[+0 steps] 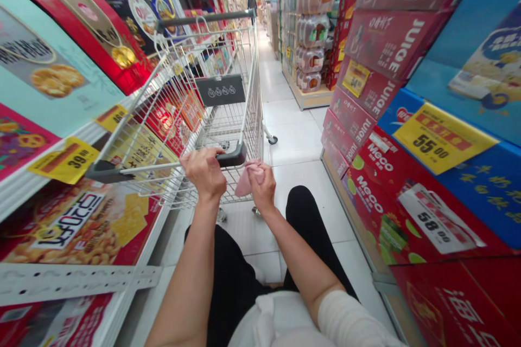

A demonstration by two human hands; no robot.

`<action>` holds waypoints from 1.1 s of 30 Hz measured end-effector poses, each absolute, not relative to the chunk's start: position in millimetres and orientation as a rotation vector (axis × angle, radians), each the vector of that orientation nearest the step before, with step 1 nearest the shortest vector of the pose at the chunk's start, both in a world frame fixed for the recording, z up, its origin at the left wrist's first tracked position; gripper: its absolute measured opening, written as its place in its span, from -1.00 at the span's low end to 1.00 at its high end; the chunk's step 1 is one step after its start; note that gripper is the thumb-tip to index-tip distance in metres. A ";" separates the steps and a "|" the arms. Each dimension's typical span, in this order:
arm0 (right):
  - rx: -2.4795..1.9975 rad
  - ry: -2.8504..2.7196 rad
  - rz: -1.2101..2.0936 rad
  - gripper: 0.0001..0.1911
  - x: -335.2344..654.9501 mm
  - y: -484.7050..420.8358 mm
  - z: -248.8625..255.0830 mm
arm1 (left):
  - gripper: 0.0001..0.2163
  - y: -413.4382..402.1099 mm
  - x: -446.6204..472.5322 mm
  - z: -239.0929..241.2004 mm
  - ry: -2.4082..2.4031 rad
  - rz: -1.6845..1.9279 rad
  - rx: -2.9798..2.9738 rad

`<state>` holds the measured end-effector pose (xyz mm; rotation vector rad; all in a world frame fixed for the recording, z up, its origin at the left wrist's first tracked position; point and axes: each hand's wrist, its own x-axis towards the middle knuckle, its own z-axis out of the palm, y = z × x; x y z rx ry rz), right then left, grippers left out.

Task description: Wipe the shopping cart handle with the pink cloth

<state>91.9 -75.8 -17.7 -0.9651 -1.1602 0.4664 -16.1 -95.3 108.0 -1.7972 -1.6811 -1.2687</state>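
A metal wire shopping cart point(254, 103) stands in front of me, its near end toward my body. My left hand point(207, 171) is closed around the near top rail, beside a dark plastic corner piece point(233, 155). Just right of that corner, my right hand point(264, 184) is closed on a pink cloth point(243, 181), part of which hangs below the fingers. Whether the right hand also touches the cart is hard to make out. A dark grey panel point(220, 90) hangs inside the cart. The cart's bar handle point(203, 20) is at the far end.
Shelves with boxed snacks point(61, 222) and yellow price tags point(67, 160) run close along the left. Stacked red drink cartons point(362, 65) and a blue carton point(468, 38) line the right. Bottle packs point(313, 30) stand farther ahead on a low platform. White floor tiles point(285, 135) extend down the aisle.
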 end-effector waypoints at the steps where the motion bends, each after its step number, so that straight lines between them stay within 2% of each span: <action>1: -1.031 -1.106 0.463 -0.71 93.7 -76.6 -14.0 | -0.21 -95.2 -16.1 107.5 -1.673 -1.265 -1.795; 6: -0.966 -1.176 0.420 -0.72 87.7 -74.1 -2.1 | -0.22 -94.7 -15.3 105.7 -1.685 -1.256 -1.774; 12: -0.778 -1.231 0.460 -0.83 85.9 -70.5 -38.4 | -0.21 -96.4 -15.1 107.8 -1.699 -1.246 -1.779; 16: -0.905 -1.160 0.555 -0.78 91.9 -72.6 -61.8 | -0.21 -96.9 -14.9 108.5 -1.721 -1.261 -1.766; 19: -0.981 -1.130 0.549 -0.75 93.3 -73.6 -60.7 | -0.23 -96.9 -14.9 108.1 -1.716 -1.289 -1.790; 25: -0.785 -1.298 0.540 -0.76 80.8 -77.1 -38.0 | -0.22 -95.6 -14.9 105.6 -1.722 -1.287 -1.759; 33: -0.856 -1.242 0.398 -0.78 81.1 -91.3 -67.2 | -0.22 -95.9 -15.7 106.7 -1.712 -1.272 -1.749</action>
